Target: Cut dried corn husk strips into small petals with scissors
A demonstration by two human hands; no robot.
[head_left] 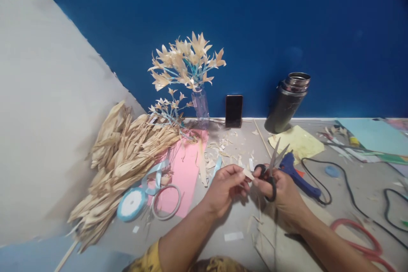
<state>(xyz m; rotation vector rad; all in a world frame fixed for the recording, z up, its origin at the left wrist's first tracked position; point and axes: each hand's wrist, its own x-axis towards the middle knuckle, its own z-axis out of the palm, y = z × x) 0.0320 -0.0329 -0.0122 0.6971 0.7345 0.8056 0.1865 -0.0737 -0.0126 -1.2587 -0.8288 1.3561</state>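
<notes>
Head camera: a person works a husk strip [247, 174] with scissors [274, 159] at a cluttered craft bench [372, 178].

Just left of the blue glue gun [299, 176], the left hand [225, 187] pinches the pale strip at its near end, thumb and fingers [237, 173] closed tight on it. The right hand [283, 189] is closed through the black scissor loops, touching the gun's left side, with the blades spread open and pointing up. The strip's free end lies between the two hands, below the blades; whether it touches the right fingers is hard to tell. The strip looks feather-light, dry, thin and likely brittle, best held flat near one end. A pile of dried husks [124, 157] lies well left of the gun.
</notes>
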